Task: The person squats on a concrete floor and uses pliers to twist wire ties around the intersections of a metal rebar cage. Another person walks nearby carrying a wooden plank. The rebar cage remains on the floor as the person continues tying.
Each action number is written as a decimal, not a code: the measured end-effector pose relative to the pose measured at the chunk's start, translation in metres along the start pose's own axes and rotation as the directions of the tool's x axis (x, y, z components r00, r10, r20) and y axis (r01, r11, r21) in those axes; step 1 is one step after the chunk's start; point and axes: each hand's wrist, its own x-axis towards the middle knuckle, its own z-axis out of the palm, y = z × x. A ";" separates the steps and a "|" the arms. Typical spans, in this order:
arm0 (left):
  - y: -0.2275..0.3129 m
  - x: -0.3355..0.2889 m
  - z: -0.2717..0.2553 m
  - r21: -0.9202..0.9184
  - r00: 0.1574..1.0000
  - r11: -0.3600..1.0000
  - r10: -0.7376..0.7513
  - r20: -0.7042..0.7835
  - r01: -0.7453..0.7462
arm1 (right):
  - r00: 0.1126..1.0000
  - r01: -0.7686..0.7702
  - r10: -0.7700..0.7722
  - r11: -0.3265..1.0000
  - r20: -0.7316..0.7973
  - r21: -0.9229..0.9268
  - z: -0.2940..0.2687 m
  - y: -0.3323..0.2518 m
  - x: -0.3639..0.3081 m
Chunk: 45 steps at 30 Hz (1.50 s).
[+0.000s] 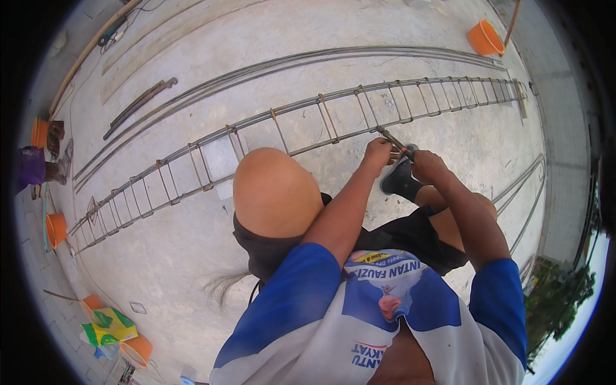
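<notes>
Low in front of me, my right hand (429, 167) is closed around the handles of a pair of pincers (394, 139) with orange-red on the grip. The jaws meet the near long bar of a ladder-like rebar cage (322, 100) lying on the concrete. Beside the tool, my left hand (380, 156) has its fingers curled in close to the handles. What those fingers pinch is too small to make out. Stirrups cross the cage at intervals, with rusty ties at several joints.
Long loose rebars (346, 51) lie beyond the cage. Orange buckets (485, 38) stand at the far right and along the left wall. At the left edge is another person's purple-clothed body (32, 167). A green and yellow sack (110, 327) lies at the lower left. My bent knee (276, 186) overlaps the cage.
</notes>
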 end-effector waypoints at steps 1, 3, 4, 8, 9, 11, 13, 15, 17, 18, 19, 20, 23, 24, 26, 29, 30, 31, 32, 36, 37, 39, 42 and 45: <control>0.000 0.001 -0.002 -0.004 1.000 1.000 0.000 0.022 0.000 | 1.000 -0.013 0.013 1.000 -0.017 0.006 0.000 0.000 -0.001; -0.001 0.002 -0.006 -0.019 0.999 1.000 -0.001 0.033 0.002 | 0.998 -0.037 0.038 0.999 -0.050 0.018 -0.004 -0.005 -0.006; -0.001 0.002 -0.007 -0.027 0.999 1.000 -0.001 0.037 0.002 | 0.995 -0.050 0.052 0.998 -0.080 0.025 -0.007 -0.009 -0.009; -0.001 0.001 -0.004 -0.021 1.000 1.000 0.001 0.020 -0.001 | 0.987 -0.063 0.067 0.998 -0.147 0.029 -0.008 -0.009 -0.011; -0.002 0.002 -0.004 -0.023 1.000 1.000 0.002 0.015 -0.002 | 0.987 -0.053 0.056 0.998 -0.151 0.023 -0.005 -0.004 -0.009; -0.001 0.002 -0.003 0.012 1.000 1.000 -0.001 -0.005 0.001 | 0.997 0.048 -0.044 0.997 -0.056 0.063 0.000 0.014 0.004; 0.002 0.002 -0.009 0.084 0.999 0.996 -0.007 -0.045 0.010 | 0.987 0.006 -0.048 0.963 0.153 0.268 -0.017 0.014 0.013; 0.000 -0.007 -0.016 0.696 0.917 0.701 0.363 -0.163 -0.154 | 0.879 -0.257 -0.036 0.804 0.475 0.536 -0.048 0.007 0.011; -0.003 -0.018 -0.016 0.952 0.726 0.255 0.685 -0.056 -0.167 | 0.832 -0.388 -0.106 0.590 0.545 0.708 -0.049 0.014 0.008; 0.002 -0.028 -0.008 0.973 0.630 0.078 0.772 0.080 -0.218 | 0.811 -0.452 -0.145 0.460 0.567 0.764 -0.049 0.020 0.004; 0.008 -0.038 0.000 0.964 0.519 -0.105 0.825 0.222 -0.245 | 0.799 -0.471 -0.165 0.426 0.578 0.772 -0.046 0.027 0.005; 0.011 -0.040 0.005 0.925 0.399 -0.286 0.840 0.367 -0.250 | 0.788 -0.490 -0.184 0.391 0.588 0.779 -0.041 0.035 0.006; 0.011 -0.021 0.021 0.821 0.336 -0.409 0.767 0.546 -0.398 | 0.769 -0.454 -0.200 0.497 0.607 0.739 -0.051 0.030 0.007; 0.010 -0.012 0.023 0.822 0.428 -0.366 0.719 0.547 -0.436 | 0.768 -0.429 -0.190 0.556 0.612 0.712 -0.056 0.025 0.005; 0.011 0.004 0.027 0.832 0.590 -0.257 0.605 0.535 -0.491 | 0.969 -0.049 -0.026 0.954 0.244 0.297 -0.056 0.012 -0.004; 0.023 0.013 0.038 0.884 0.703 -0.136 0.557 0.442 -0.447 | 0.961 -0.070 -0.039 0.924 -0.275 -0.377 -0.037 -0.011 -0.017; 0.023 0.013 0.036 0.880 0.723 -0.117 0.526 0.448 -0.461 | 0.905 -0.162 -0.082 0.840 -0.416 -0.518 -0.030 -0.015 -0.015; 0.026 0.014 0.037 0.868 0.733 -0.100 0.495 0.467 -0.486 | 0.939 -0.104 -0.011 0.945 -0.344 -0.311 -0.024 -0.001 -0.007; 0.028 0.015 0.037 0.857 0.741 -0.083 0.464 0.485 -0.509 | 0.982 -0.033 -0.011 0.973 -0.189 -0.229 -0.022 0.015 0.002; 0.009 -0.015 0.019 0.751 0.319 -0.230 0.800 0.508 -0.619 | 0.831 -0.383 0.109 0.823 0.545 0.419 -0.060 0.009 0.002; 0.002 -0.016 0.021 0.736 0.306 -0.218 0.807 0.505 -0.641 | 0.797 -0.452 0.023 0.685 0.604 0.571 -0.056 0.019 0.001; -0.003 -0.004 0.027 0.758 0.406 -0.207 0.742 0.534 -0.619 | 0.757 -0.547 -0.120 0.420 0.642 0.724 -0.042 0.031 -0.002; 0.006 -0.003 0.026 0.784 0.548 -0.180 0.623 0.558 -0.594 | 0.849 -0.365 0.075 0.799 0.523 0.478 -0.078 -0.003 -0.019; 0.029 0.005 0.042 0.825 0.637 -0.052 0.610 0.472 -0.562 | 0.952 -0.141 0.043 0.940 -0.302 -0.311 -0.044 -0.013 -0.025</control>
